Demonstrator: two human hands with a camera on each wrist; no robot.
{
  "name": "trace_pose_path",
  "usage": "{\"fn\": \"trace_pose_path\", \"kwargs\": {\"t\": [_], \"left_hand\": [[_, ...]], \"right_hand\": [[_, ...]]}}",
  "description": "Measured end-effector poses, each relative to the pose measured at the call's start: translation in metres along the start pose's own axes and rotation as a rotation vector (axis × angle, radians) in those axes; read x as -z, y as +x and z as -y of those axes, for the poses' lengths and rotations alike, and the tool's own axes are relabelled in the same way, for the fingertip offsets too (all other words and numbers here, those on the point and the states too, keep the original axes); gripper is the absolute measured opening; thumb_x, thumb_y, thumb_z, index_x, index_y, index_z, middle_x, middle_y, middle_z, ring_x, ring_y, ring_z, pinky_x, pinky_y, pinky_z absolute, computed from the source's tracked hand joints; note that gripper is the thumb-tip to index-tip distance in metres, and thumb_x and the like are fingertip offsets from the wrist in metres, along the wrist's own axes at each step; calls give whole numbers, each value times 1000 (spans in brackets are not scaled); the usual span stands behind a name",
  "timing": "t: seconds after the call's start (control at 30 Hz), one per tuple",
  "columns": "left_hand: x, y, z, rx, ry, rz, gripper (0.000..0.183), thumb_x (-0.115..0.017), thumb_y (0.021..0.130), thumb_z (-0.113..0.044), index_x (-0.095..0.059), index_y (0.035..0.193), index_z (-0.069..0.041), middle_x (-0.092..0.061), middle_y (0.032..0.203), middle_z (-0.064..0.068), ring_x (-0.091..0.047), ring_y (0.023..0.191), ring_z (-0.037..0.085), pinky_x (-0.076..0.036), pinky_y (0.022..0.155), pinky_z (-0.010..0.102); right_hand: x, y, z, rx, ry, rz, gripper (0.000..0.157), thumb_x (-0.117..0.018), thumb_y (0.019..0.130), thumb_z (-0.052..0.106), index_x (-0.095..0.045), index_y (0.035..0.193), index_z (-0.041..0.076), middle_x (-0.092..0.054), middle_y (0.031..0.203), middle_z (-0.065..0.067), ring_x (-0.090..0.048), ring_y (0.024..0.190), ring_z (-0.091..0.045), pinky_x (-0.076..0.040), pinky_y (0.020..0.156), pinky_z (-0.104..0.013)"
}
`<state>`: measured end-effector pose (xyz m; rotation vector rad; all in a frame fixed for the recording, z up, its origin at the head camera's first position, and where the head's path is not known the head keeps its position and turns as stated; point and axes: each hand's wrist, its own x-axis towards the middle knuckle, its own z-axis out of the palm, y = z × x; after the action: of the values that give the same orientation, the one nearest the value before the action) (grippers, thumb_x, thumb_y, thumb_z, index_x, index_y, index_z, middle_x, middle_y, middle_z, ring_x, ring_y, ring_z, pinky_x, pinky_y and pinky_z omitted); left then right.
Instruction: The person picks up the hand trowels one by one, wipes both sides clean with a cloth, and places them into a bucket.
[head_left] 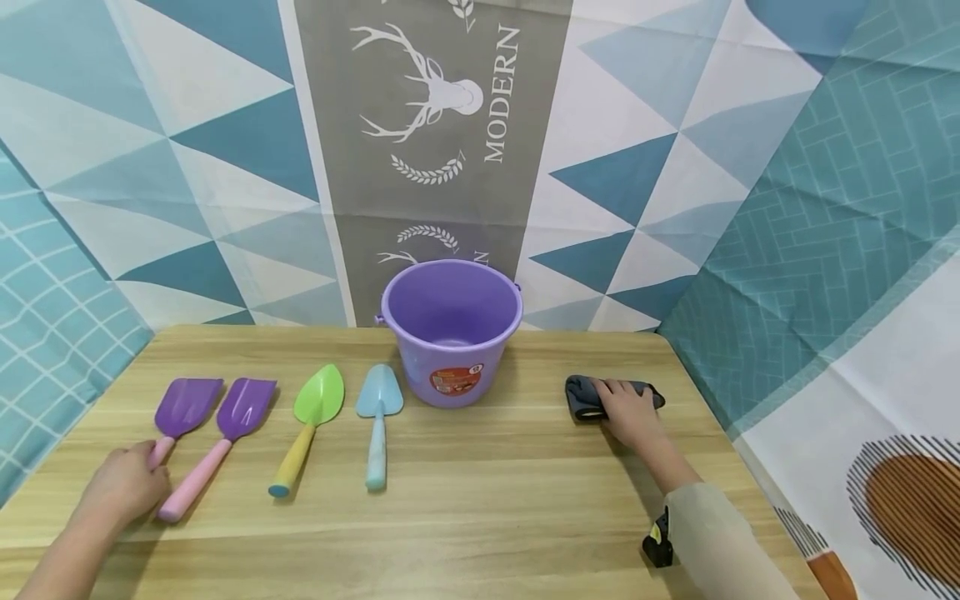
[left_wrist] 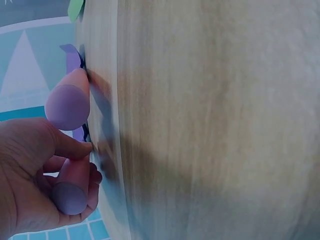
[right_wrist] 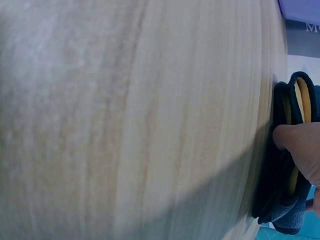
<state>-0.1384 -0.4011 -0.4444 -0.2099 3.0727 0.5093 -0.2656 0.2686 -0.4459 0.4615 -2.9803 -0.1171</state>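
Observation:
At the left of the table, my left hand [head_left: 126,485] grips the pink handle of the outermost purple shovel [head_left: 187,404]; in the left wrist view its fingers and thumb wrap the handle [left_wrist: 71,192]. A second purple shovel [head_left: 246,408] with a pink handle lies just right of it. On the far right my right hand [head_left: 630,412] holds a folded dark grey cloth [head_left: 585,398] on the tabletop. The right wrist view shows the thumb pressed on the cloth [right_wrist: 280,175], with yellow between its folds.
A green trowel [head_left: 321,396] with a yellow handle and a light blue trowel [head_left: 379,396] lie left of centre. Behind them stands a purple bucket [head_left: 456,367] near the back edge of the wooden table [head_left: 480,517]. Patterned fabric [head_left: 615,183] hangs directly behind.

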Motion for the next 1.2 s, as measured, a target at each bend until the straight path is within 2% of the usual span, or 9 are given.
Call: {"fn": "trace_pose_path", "kwargs": {"t": [0.3,0.53,0.77,0.93,1.07,1.2], "left_hand": [[1,-5,2,15,11,-4,55,-51,82,-9,-35,119,28,-39,102,50,-43,89,63,-40,76,66],[4,-5,4,9,-11,6,58,-52,83,-12,-33,122,27,-37,104,51,-43,90,63,-40,76,67],[12,-11,2,17,-39,25,60,-50,86,-15,-32,126,25,-37,107,49,-44,90,61,-41,70,66],[16,-13,-1,-1,-27,-28,55,-46,89,-17,-35,125,23,-38,107,50,-43,92,62,-40,71,67],[19,-16,-5,-30,-21,-100,52,-50,87,-14,-39,121,24,-43,103,48,-46,89,60,-40,71,65],[22,-20,-10,-36,-22,-117,52,-50,86,-14,-40,122,23,-45,101,46,-48,87,57,-40,70,63]], "right_hand": [[-4,-5,0,3,-21,-81,58,-73,80,20,-49,132,10,-58,124,-17,-53,113,-38,-42,83,-66],[-1,-4,-2,5,-12,-100,52,-69,84,20,-50,131,10,-58,123,-17,-54,112,-39,-41,83,-66],[2,-5,-4,7,4,-114,55,-72,82,24,-50,130,12,-58,123,-16,-54,112,-40,-41,83,-66],[7,-5,-4,12,7,-140,56,-72,81,28,-51,130,13,-58,124,-16,-54,112,-40,-41,84,-66],[12,-6,-3,23,-1,-164,53,-72,81,27,-52,130,15,-59,123,-14,-54,112,-39,-42,84,-65],[18,-9,-1,34,-14,-192,53,-74,80,24,-53,128,15,-60,121,-14,-55,110,-38,-43,82,-64]]}}
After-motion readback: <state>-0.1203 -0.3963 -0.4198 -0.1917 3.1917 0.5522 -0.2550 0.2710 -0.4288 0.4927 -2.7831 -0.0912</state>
